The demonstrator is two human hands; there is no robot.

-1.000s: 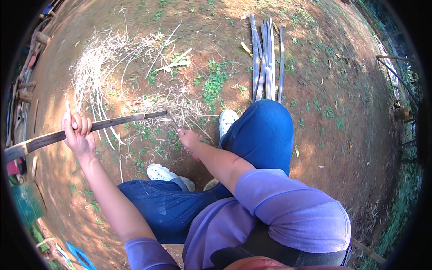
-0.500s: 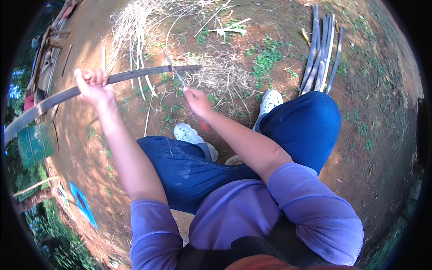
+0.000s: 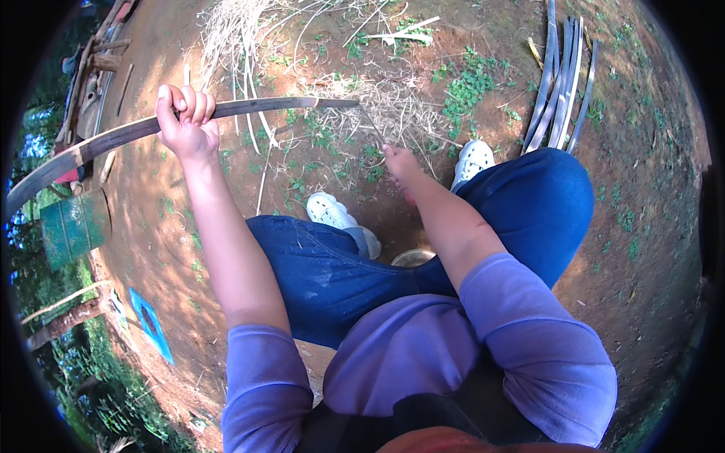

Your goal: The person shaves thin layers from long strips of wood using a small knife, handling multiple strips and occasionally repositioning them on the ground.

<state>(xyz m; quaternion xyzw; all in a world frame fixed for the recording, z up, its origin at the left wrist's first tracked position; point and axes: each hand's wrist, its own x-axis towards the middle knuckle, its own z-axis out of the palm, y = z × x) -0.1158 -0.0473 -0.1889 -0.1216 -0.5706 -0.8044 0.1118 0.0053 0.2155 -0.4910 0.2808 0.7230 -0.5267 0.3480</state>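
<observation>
My left hand (image 3: 186,121) is raised and closed around a long, dark, flat strip of split cane (image 3: 249,109) that runs from the far left to the middle of the view. A thin shaving trails down from the strip's right end toward my right hand (image 3: 400,162), which is held low near the ground above my legs. Whether its fingers pinch that shaving or something else is hidden. I sit with blue trousers and white shoes (image 3: 332,211) on red earth.
A heap of pale dry shavings (image 3: 249,38) lies ahead. A bundle of grey split strips (image 3: 563,83) rests on the ground at the upper right. A green box (image 3: 74,226) and wooden items stand at the left, a blue sheet (image 3: 151,325) lower left.
The view has swung left and down. My left hand still grips the strip, now higher in the picture; my right hand has shifted slightly toward the right shoe.
</observation>
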